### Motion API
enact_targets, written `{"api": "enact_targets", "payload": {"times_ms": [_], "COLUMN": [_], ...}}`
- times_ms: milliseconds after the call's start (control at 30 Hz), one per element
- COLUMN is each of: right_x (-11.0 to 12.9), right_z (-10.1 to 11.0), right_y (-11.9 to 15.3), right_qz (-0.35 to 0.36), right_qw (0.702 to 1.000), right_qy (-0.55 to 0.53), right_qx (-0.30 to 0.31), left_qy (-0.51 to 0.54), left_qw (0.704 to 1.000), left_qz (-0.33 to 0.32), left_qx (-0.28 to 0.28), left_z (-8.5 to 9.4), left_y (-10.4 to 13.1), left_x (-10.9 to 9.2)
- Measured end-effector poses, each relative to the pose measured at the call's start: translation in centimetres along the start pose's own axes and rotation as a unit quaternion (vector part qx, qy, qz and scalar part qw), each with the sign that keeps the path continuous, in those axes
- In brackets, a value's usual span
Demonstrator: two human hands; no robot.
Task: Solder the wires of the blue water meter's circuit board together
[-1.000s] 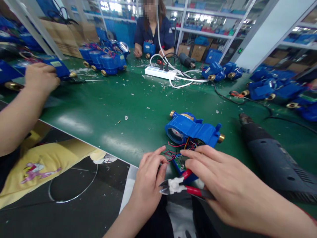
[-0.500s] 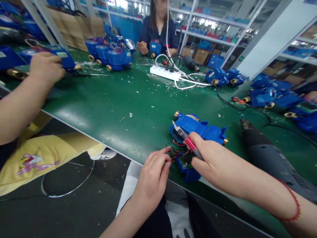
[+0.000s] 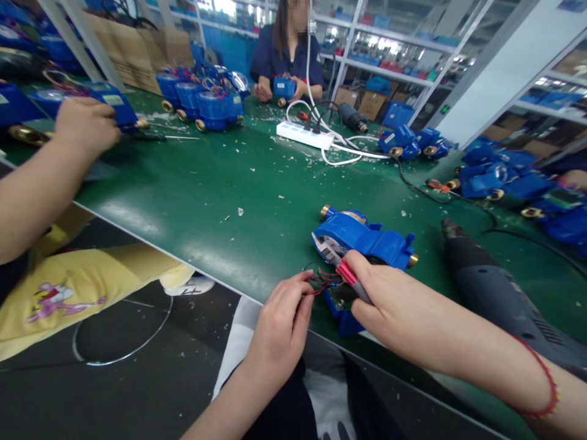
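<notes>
A blue meter [image 3: 367, 235] with brass ends lies on the green table near its front edge. Its opened blue box [image 3: 351, 324] sits just below it, with thin red and black wires [image 3: 324, 280] coming out. My left hand [image 3: 284, 315] pinches the wires' ends between thumb and fingers, left of the box. In my right hand [image 3: 371, 284] are red-and-grey-handled pliers [image 3: 351, 278]. Their metal jaws point up-left over the near side of the meter, above the wires. The fingers of my right hand partly cover the box.
A heat gun [image 3: 499, 299] lies on the green table [image 3: 206, 189] at right. Farther back are a white power strip [image 3: 305, 134], cables and several blue meters [image 3: 211, 107]. Another person's hand [image 3: 87, 125] is at left; a person [image 3: 288, 61] sits across, holding a meter.
The pliers in my right hand have shifted slightly left and down, their jaws now lower over the meter. Across the table, the person's hands have moved around their meter. My left hand barely moved.
</notes>
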State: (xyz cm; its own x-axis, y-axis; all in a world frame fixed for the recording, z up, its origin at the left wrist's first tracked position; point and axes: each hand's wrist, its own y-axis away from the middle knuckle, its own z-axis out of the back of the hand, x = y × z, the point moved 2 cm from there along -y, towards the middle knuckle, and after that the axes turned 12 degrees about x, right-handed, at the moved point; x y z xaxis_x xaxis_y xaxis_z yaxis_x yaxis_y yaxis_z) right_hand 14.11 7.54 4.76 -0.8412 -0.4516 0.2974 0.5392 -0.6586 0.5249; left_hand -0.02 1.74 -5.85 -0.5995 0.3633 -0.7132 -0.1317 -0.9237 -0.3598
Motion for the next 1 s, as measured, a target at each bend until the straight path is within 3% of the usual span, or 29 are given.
{"api": "enact_targets", "payload": {"times_ms": [333,600,733,867,1000], "right_x": [1.1,0.0,-1.0,-2.3,-3.4], "right_z": [0.1,0.4,0.3,-0.8,-2.7], "right_y": [-1.2,-0.4,0.6,1.9,3.0], "right_qz": [0.009,-0.021,-0.003,0.074,0.141], "right_qw": [0.996,0.999,0.990,0.951,0.878], "right_qy": [0.081,-0.021,-0.116,-0.263,-0.411], "right_qx": [-0.037,-0.044,-0.086,-0.147,-0.201], "left_qy": [0.011,0.061,0.060,0.052,0.009], "left_qw": [1.000,0.998,0.998,0.999,1.000], "left_qz": [0.010,0.031,0.026,0.010,-0.011], "left_qx": [-0.007,0.006,0.010,0.013,-0.008], "left_z": [-0.3,0.1,0.2,0.3,0.6], "left_y": [-0.1,0.0,0.2,0.4,0.7], "left_x": [0.1,-0.1,0.1,0.5,-0.1]}}
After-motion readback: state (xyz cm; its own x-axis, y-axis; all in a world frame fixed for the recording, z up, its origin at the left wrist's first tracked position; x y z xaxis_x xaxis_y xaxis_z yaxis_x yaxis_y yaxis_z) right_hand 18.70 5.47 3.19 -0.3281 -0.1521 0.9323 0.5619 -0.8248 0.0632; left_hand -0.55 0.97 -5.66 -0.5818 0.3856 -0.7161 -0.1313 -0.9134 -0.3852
